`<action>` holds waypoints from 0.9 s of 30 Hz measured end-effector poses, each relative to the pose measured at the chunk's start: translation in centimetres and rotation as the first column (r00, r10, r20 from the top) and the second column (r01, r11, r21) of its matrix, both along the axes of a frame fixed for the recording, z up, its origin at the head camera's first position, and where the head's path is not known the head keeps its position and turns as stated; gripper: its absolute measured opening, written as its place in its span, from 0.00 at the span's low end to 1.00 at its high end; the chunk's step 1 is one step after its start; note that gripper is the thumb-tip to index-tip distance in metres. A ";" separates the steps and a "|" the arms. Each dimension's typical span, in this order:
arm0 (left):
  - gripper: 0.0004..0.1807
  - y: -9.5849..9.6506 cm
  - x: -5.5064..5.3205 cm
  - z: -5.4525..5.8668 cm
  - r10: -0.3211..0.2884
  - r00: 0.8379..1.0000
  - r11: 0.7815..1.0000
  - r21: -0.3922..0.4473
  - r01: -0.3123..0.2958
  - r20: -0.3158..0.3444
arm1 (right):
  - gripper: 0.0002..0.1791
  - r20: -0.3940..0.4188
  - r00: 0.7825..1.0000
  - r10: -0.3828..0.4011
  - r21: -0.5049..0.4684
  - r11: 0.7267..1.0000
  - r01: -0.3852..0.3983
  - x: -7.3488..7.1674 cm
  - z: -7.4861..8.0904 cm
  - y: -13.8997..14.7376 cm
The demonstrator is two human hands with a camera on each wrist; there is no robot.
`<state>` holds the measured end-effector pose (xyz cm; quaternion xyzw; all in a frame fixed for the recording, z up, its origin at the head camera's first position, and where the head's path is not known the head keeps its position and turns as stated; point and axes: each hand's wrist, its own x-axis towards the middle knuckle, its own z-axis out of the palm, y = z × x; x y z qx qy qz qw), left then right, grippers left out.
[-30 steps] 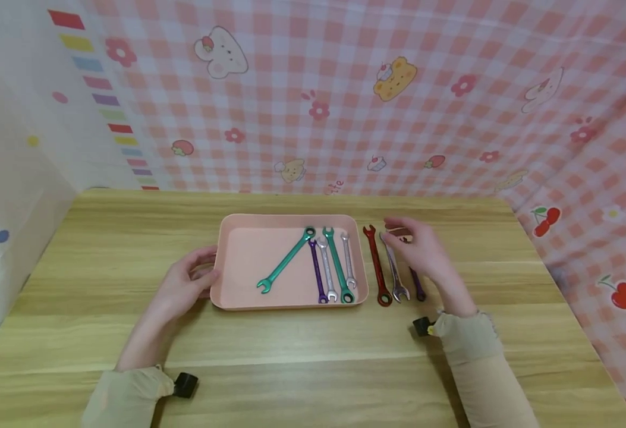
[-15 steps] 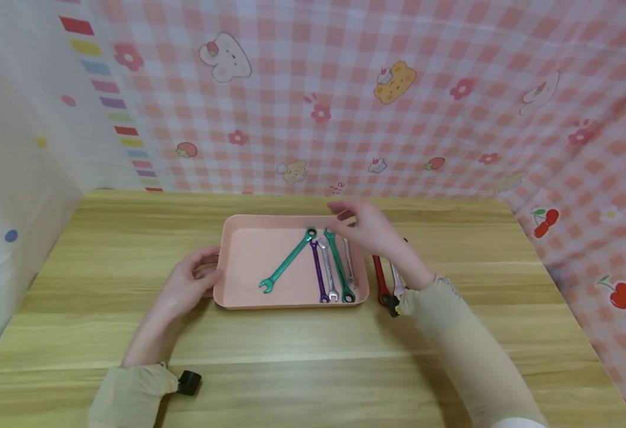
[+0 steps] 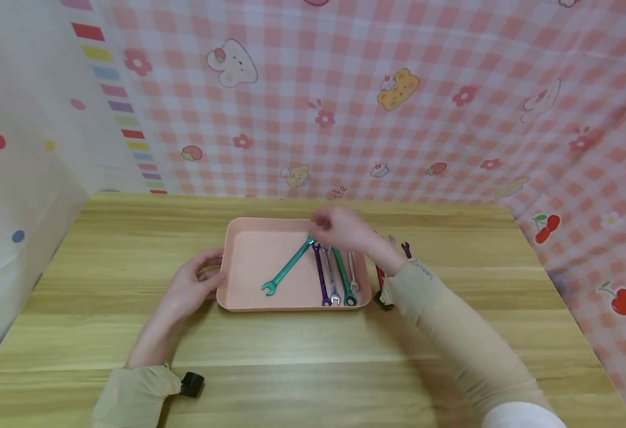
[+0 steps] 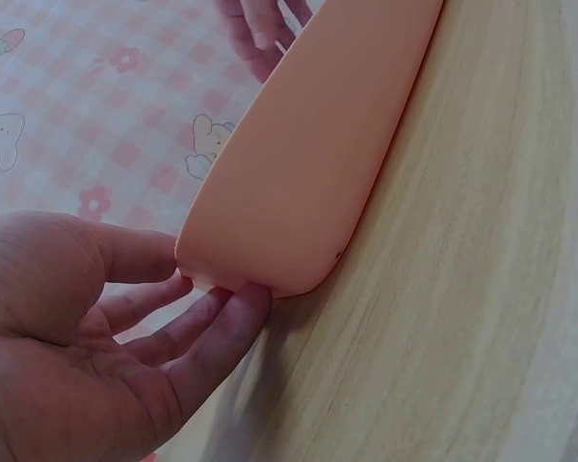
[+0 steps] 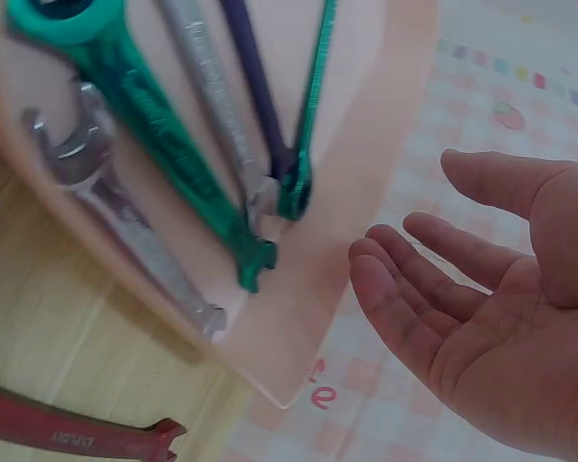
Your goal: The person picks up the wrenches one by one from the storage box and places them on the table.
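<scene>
My left hand (image 3: 195,285) holds the left end of a shallow pink tray (image 3: 248,308), thumb at the rim and fingertips against its outer wall in the left wrist view. My right hand (image 3: 342,229) hovers over the tray's far right part, fingers loosely bent, nothing between them. Beneath it, a green wrench (image 3: 288,267) lies slantwise. To its right lie a purple wrench (image 3: 321,274), a silver wrench (image 3: 331,278), another green wrench (image 3: 344,279) and a small silver wrench (image 3: 353,274); the right hand hides some of their far ends.
Right of the tray, a red wrench (image 5: 67,431) lies on the wooden table (image 3: 270,368). A purple wrench (image 3: 406,248) and the end of a silver one (image 3: 392,239) show there too, mostly behind the right arm. A checked curtain (image 3: 345,137) hangs behind the table.
My right hand has moved left, from above the wrenches on the table to above those in the tray. The left hand keeps its place on the tray. The wrenches have not visibly moved.
</scene>
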<state>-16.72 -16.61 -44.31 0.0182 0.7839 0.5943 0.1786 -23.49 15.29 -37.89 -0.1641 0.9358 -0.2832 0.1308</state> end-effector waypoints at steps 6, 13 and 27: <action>0.31 0.0 0.0 0.0 -0.001 1.000 1.000 -0.006 0.001 -0.009 | 0.23 0.030 0.999 -0.013 0.090 0.996 0.010 0.0 -1.1 -0.4; 0.31 0.0 0.0 -0.1 -0.001 1.000 1.000 -0.001 0.001 -0.014 | 0.16 0.054 0.998 -0.030 0.166 0.986 0.020 -0.3 -1.7 -1.3; 0.31 0.0 0.0 0.1 -0.003 1.000 1.000 -0.016 0.003 -0.018 | 0.26 0.205 0.979 0.007 -0.004 1.000 -0.006 -1.6 -2.1 -5.2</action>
